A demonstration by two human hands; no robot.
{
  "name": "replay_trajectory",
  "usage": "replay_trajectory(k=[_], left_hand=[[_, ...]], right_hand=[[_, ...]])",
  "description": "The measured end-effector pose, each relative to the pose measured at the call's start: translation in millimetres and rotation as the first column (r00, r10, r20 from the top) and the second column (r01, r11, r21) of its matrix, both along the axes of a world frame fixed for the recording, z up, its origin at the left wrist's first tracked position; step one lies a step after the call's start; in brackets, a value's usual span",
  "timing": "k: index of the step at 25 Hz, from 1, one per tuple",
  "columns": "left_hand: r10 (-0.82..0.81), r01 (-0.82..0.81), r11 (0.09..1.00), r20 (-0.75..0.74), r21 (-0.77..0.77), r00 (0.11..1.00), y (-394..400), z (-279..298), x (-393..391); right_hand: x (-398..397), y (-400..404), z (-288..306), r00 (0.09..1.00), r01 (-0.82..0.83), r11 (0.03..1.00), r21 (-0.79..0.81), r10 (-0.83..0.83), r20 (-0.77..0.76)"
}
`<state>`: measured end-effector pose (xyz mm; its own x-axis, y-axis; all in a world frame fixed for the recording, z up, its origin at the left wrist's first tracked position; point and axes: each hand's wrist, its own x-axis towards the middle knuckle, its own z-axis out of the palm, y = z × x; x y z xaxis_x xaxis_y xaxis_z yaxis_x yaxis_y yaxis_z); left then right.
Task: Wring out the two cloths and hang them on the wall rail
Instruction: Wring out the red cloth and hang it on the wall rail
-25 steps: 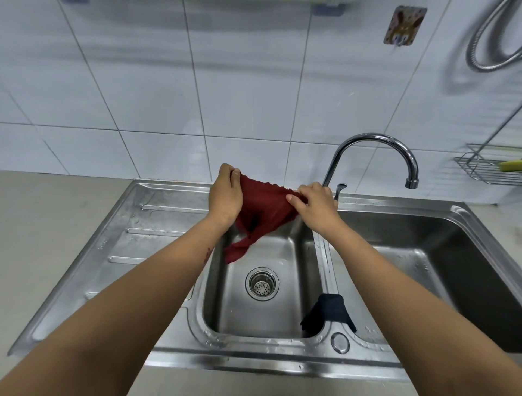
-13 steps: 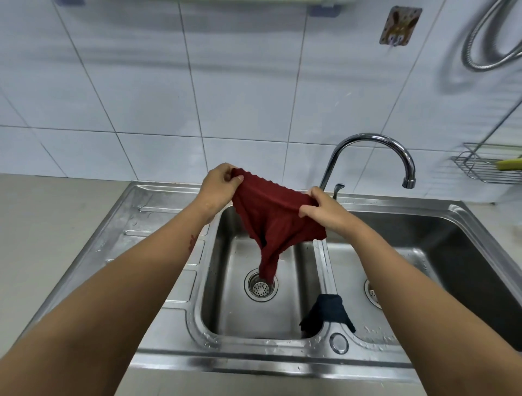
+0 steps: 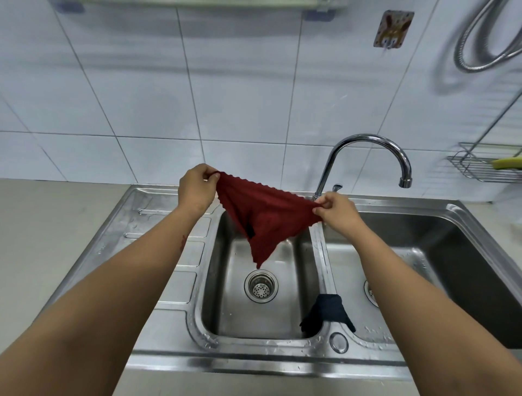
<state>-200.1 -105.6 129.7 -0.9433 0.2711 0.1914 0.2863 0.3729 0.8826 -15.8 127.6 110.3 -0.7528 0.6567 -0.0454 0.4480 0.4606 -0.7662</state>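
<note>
both hands (image 3: 195, 190) raised, pinching red cloth (image 3: 262, 217) corners, spread over sink (image 3: 166, 214)

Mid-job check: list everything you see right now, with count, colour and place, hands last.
red cloth: 1, dark red, stretched between both hands above the left basin
dark cloth: 1, navy or black, draped over the divider between the basins
sink: 1, steel, two basins with a drainboard on the left
drain strainer: 1, steel, floor of the left basin
faucet: 1, chrome, behind the divider, spout over the right basin
wall rail: 1, pale, top edge of the tiled wall
wall hook: 1, patterned plate, upper right
hose: 1, metal, upper right
wire rack: 1, metal, right wall, holding something yellow-green
left hand: pinches one corner
right hand: pinches the opposite corner
</note>
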Motion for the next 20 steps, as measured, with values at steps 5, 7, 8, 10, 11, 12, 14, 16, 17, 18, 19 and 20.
replay_trajectory(k=[5, 7, 8, 10, 11, 12, 14, 16, 17, 18, 19, 20], left_hand=[[0.105, -0.116, 0.993, -0.434, 0.003, 0.895, -1, 27, 16], [-0.139, -0.087, 0.921, -0.530, -0.380, 0.836, -3, 19, 21], [-0.207, -0.082, 0.870, -0.511, -0.486, 0.834, -7, 13, 21], [-0.150, -0.094, 0.891, -0.485, -0.443, 0.862, -11, 9, 16], [-0.113, -0.102, 0.908, -0.471, -0.407, 0.875, -9, 13, 15], [-0.089, -0.106, 0.916, -0.453, -0.388, 0.887, -6, 18, 15], [-0.082, -0.090, 0.928, -0.434, -0.361, 0.897, -5, 22, 18], [-0.064, -0.103, 0.940, -0.462, -0.326, 0.885, -5, 26, 21], [-0.048, -0.113, 0.943, -0.463, -0.314, 0.885, -7, 26, 21], [-0.048, -0.122, 0.938, -0.468, -0.325, 0.882, -7, 26, 20], [-0.057, -0.133, 0.924, -0.473, -0.358, 0.879, -7, 25, 21], [-0.078, -0.146, 0.893, -0.467, -0.425, 0.881, -6, 25, 23]], right_hand=[[2, -20, 40, 0.838, 0.364, 0.866, 0.342, -0.145, -0.526], [-1, -19, 39, 0.960, 0.206, 0.844, 0.495, -0.076, -0.270], [2, -18, 36, 0.978, 0.178, 0.850, 0.496, -0.099, -0.181], [5, -12, 39, 0.957, 0.261, 0.860, 0.439, -0.169, -0.236], [5, -11, 43, 0.961, 0.255, 0.858, 0.446, -0.175, -0.212], [5, -12, 45, 0.971, 0.229, 0.849, 0.475, -0.169, -0.168], [5, -16, 44, 0.961, 0.247, 0.833, 0.495, -0.144, -0.237], [5, -20, 46, 0.948, 0.264, 0.834, 0.484, -0.133, -0.288], [6, -20, 46, 0.954, 0.253, 0.847, 0.467, -0.137, -0.267], [7, -20, 45, 0.948, 0.268, 0.851, 0.452, -0.149, -0.280], [8, -20, 43, 0.931, 0.308, 0.843, 0.440, -0.171, -0.324], [8, -20, 45, 0.925, 0.332, 0.833, 0.443, -0.194, -0.328]])
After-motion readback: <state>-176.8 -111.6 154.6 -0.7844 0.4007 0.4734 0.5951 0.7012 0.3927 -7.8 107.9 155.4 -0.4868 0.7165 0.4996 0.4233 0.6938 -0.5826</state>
